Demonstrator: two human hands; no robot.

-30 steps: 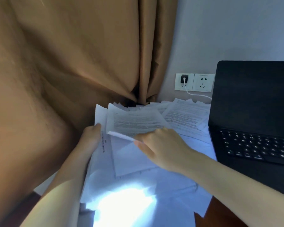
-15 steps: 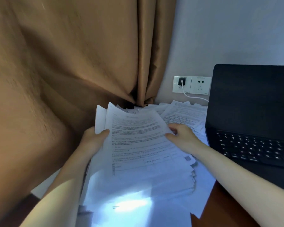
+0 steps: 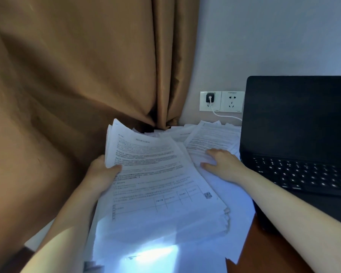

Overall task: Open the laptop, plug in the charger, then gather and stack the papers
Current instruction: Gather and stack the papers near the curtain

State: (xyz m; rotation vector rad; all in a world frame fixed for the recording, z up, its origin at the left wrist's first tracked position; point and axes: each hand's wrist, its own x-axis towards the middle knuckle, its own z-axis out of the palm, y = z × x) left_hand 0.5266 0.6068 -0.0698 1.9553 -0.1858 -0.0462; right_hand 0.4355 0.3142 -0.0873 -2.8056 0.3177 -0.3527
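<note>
Two hands are on the paperwork. The left hand grips the left edge of the gathered stack, with the thumb clamped on the top printed sheet; its fingers are hidden beneath the pile. The stack is raised at its far left corner, and its near right edges are ragged and uneven. It lies over further sheets spread below. The right hand lies palm down with its fingers straight and spread on the loose sheets between the stack and the laptop, gripping nothing. Print on all pages is too blurred to read, and a bright glare patch washes out the nearest sheets. The laptop stands open with a dark screen; its right side is cut off by the frame edge. A charger plug sits in the left wall socket. Its white cable runs right and passes behind the laptop lid, so the far end cannot be seen. The table shows only as a brown strip at lower right. A tan curtain fills the left side, hiding whatever lies behind it.
</note>
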